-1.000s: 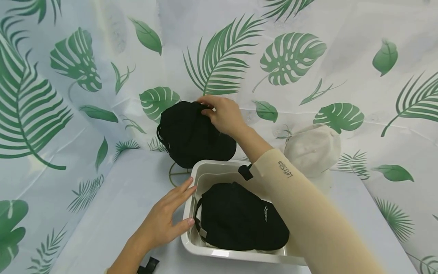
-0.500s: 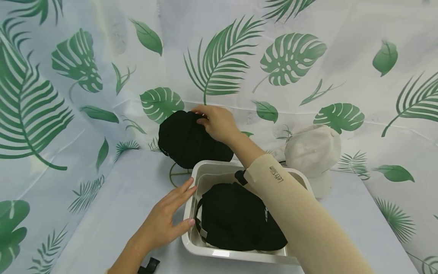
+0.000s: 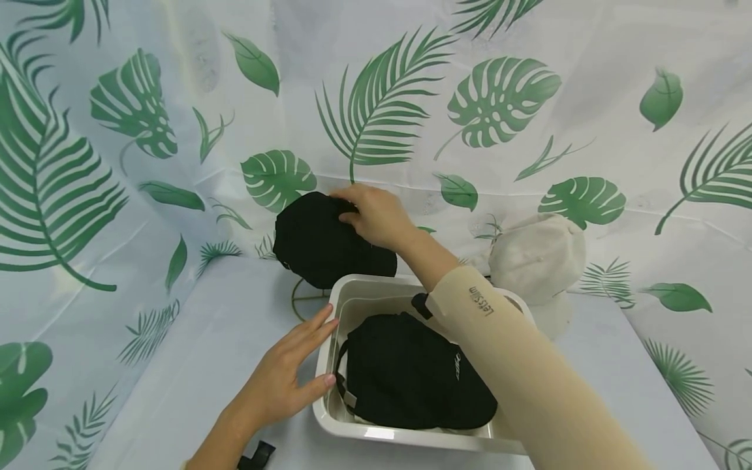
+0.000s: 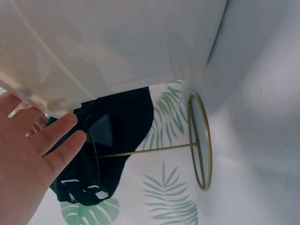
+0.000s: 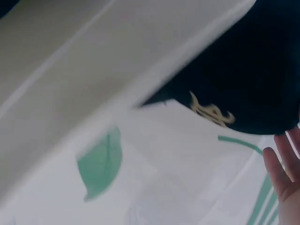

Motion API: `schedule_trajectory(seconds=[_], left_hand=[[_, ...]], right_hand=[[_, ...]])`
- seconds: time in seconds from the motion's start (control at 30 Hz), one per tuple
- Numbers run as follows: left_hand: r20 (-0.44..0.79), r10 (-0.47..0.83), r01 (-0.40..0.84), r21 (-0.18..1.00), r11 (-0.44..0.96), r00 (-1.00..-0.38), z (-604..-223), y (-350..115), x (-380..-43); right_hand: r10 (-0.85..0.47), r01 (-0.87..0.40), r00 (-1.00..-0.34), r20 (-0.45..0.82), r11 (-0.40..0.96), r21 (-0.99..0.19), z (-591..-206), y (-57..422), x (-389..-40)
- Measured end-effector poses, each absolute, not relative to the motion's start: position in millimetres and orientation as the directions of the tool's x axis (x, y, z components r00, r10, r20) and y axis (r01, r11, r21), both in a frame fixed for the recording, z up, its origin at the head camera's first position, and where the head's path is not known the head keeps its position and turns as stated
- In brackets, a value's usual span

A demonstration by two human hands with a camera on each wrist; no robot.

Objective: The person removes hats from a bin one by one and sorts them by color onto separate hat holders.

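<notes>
A black baseball cap [image 3: 329, 245] sits over the top of a gold wire stand [image 4: 200, 140], behind the white basin. My right hand [image 3: 376, 215] is at the crown, thumb and fingers pinching its top. In the right wrist view, a gold emblem [image 5: 212, 114] shows on the cap's front, and fingertips touch the crown's edge. My left hand [image 3: 284, 369] rests with straight fingers against the left rim of the white basin [image 3: 352, 434]. A second black cap [image 3: 405, 372] with small white lettering lies inside the basin, over something pale.
A beige cap [image 3: 534, 258] is on the right behind the basin, its brim hanging down. Black straps [image 3: 256, 455] show at the wrists. The white table [image 3: 235, 339] ends against a leaf-print backdrop [image 3: 411, 117].
The black cap and my right hand have come down slightly, so the cap sits lower over the stand. My left hand and the basin have stayed in place.
</notes>
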State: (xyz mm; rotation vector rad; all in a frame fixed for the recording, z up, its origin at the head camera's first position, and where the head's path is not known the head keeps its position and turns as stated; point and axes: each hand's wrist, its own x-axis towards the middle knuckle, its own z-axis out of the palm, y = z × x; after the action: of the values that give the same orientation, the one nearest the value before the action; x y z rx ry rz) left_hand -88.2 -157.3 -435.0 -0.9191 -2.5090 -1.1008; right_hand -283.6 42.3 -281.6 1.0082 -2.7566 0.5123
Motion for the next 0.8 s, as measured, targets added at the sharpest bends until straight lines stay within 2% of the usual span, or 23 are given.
schedule_trajectory(seconds=[0.4, 0.8], left_hand=[[0.448, 0.447, 0.632, 0.581, 0.513, -0.774, -436.0, -157.3, -88.4], [0.433, 0.439, 0.615, 0.599, 0.513, -0.788, -436.0, -156.0, -86.2]], right_hand=[[-0.612, -0.676, -0.73, 0.306, 0.714, -0.183, -232.5, 69.5, -262.2], [-0.615, -0.682, -0.712, 0.339, 0.72, -0.128, -217.5, 105.6, -234.8]])
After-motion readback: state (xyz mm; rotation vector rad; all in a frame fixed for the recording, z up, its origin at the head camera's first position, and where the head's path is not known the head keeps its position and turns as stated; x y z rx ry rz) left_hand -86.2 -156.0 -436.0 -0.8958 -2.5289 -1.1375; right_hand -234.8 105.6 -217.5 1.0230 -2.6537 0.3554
